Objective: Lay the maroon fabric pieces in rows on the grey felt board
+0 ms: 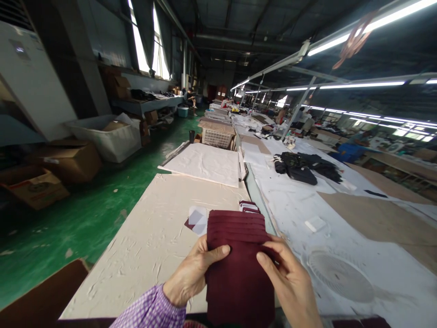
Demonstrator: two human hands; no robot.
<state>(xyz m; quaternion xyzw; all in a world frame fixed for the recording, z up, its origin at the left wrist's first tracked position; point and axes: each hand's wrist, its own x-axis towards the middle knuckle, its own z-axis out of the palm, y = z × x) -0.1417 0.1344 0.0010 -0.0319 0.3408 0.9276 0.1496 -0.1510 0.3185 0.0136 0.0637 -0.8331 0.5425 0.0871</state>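
Observation:
A stack of dark maroon fabric pieces (237, 255) lies at the near edge of a long cream-covered table (153, 228). My left hand (193, 271) grips the stack's left edge, thumb on top. My right hand (290, 284) holds the right side, thumb pressing the top piece and fingers curled at the edge. Small white paper tags (198, 217) and more maroon pieces (249, 206) lie just behind the stack.
White folded cloth (205, 164) and a plastic basket (217, 136) lie further along the table. Black garments (307, 166) rest on the adjoining white-covered table at right. Cardboard boxes (64, 159) and a bin stand on the green floor at left. Other people work far back.

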